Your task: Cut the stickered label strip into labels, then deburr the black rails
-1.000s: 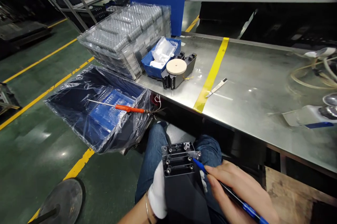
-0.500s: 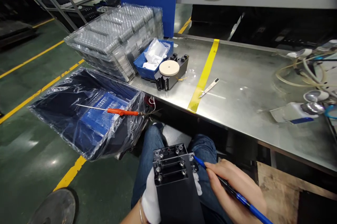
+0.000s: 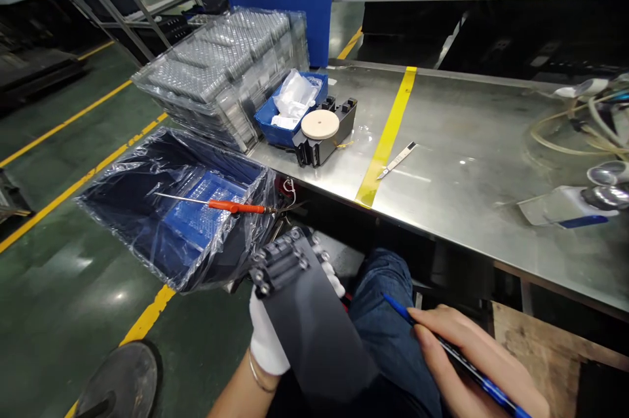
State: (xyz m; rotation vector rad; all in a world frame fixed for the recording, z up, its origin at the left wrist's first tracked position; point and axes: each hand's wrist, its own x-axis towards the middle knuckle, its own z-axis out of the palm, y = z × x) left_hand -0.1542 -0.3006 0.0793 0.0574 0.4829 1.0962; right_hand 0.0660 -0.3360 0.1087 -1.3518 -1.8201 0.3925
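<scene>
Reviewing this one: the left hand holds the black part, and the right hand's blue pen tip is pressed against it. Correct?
Not quite: in the head view, the blue pen's tip is clear of the black part. The rest stands.

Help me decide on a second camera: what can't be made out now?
Left hand: head view, palm hidden behind the black part.
Black part's far end: head view, fine detail blurred.
Pen: head view, back end cut off by bottom edge.
Knife: head view, handle markings too small.
Blue bin: head view, bottom hidden by white bag.
</scene>
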